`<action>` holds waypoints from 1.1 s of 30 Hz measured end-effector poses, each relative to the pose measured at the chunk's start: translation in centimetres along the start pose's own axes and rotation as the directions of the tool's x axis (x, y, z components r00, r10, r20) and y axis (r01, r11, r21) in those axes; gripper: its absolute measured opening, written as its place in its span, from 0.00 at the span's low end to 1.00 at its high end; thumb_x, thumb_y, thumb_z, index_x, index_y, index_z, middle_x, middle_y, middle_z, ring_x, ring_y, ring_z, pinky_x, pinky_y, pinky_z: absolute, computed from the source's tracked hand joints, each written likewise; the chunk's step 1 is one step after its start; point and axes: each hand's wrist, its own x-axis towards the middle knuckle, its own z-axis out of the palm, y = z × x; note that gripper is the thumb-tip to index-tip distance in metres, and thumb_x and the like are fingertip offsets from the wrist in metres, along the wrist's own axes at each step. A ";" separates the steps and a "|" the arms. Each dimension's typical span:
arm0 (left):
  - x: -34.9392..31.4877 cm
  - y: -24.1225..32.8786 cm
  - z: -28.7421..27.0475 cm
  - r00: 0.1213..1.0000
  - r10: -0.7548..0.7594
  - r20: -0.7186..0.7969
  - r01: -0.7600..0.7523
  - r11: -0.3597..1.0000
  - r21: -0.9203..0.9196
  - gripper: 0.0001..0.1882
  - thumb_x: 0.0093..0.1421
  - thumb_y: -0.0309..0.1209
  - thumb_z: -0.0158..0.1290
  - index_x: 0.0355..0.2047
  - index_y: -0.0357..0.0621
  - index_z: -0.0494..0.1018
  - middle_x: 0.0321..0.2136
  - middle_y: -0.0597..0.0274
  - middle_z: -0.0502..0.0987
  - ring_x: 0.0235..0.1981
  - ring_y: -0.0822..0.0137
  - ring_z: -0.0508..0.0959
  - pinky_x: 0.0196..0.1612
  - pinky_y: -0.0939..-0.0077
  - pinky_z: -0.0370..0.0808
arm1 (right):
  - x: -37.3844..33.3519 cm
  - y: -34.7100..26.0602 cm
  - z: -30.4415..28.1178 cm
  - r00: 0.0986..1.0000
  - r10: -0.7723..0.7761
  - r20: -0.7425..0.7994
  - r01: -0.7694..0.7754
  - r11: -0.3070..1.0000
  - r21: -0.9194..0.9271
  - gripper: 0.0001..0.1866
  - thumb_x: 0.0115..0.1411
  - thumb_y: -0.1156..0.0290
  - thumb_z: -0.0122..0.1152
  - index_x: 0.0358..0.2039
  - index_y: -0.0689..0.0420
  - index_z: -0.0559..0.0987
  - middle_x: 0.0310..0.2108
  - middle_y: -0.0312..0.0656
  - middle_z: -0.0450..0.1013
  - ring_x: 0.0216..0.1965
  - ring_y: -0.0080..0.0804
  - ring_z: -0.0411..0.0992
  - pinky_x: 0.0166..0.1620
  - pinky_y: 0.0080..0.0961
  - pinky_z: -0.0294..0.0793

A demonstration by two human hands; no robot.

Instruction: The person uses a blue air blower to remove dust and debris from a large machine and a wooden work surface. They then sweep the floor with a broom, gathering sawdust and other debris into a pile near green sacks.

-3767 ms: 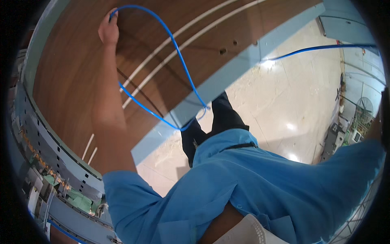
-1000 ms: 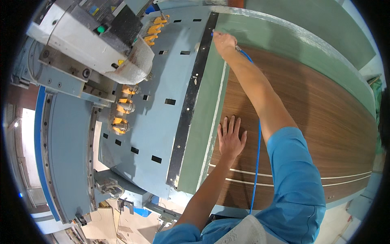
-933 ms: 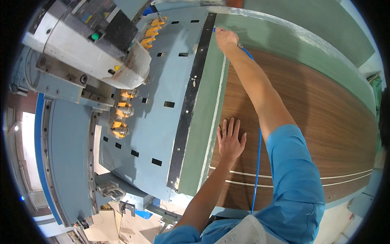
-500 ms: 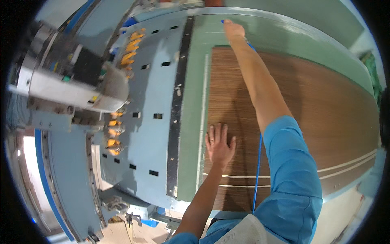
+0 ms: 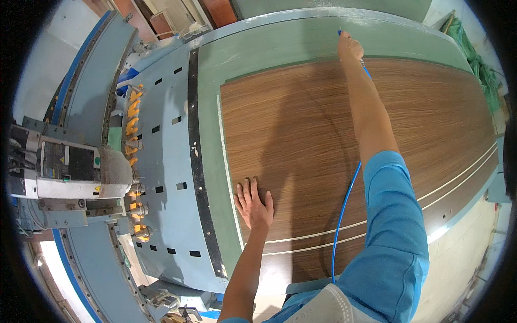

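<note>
My right hand is clamped on a blue-tipped tool, too hidden to identify, hose behind; nearer, my left hand lies flat, fingers apart, on the board. I judge this as aiming; reaching on calls for slack.

This is a workshop, shown by the machine head, orange clips and brown board on a green desk.
</note>
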 end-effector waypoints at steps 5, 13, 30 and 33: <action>0.0 0.3 0.1 1.000 0.020 -0.024 -0.019 0.999 0.042 0.33 0.62 0.43 0.51 0.65 0.54 0.55 0.66 0.60 0.56 0.69 0.56 0.50 0.71 0.52 0.43 | 0.6 -0.1 -0.2 0.988 -0.086 0.128 0.048 0.959 0.279 0.15 0.68 0.66 0.40 0.51 0.55 0.68 0.44 0.55 0.77 0.46 0.55 0.76 0.47 0.48 0.75; -0.1 0.1 0.0 0.999 0.024 -0.046 -0.025 0.999 -0.035 0.33 0.61 0.42 0.52 0.65 0.55 0.57 0.65 0.60 0.59 0.69 0.54 0.52 0.70 0.53 0.43 | -1.3 -6.7 0.1 0.946 -0.277 0.166 0.150 0.833 0.533 0.20 0.64 0.60 0.50 0.53 0.56 0.67 0.44 0.55 0.76 0.47 0.56 0.74 0.49 0.49 0.73; -0.2 0.3 0.7 0.977 0.097 -0.191 -0.099 0.995 -0.001 0.29 0.63 0.42 0.50 0.64 0.51 0.61 0.64 0.57 0.62 0.67 0.53 0.56 0.69 0.54 0.49 | -1.0 38.8 -11.0 0.849 0.528 -0.017 -0.525 0.840 -0.137 0.22 0.68 0.61 0.45 0.60 0.49 0.67 0.52 0.47 0.75 0.53 0.43 0.74 0.48 0.41 0.78; -0.4 0.1 0.8 0.980 0.105 -0.166 -0.107 0.994 0.002 0.29 0.63 0.44 0.49 0.63 0.50 0.61 0.64 0.57 0.62 0.67 0.53 0.56 0.69 0.55 0.49 | -3.6 40.6 -11.0 0.897 0.421 0.132 -0.427 0.904 0.018 0.15 0.66 0.63 0.51 0.49 0.55 0.71 0.38 0.46 0.77 0.32 0.38 0.77 0.30 0.38 0.76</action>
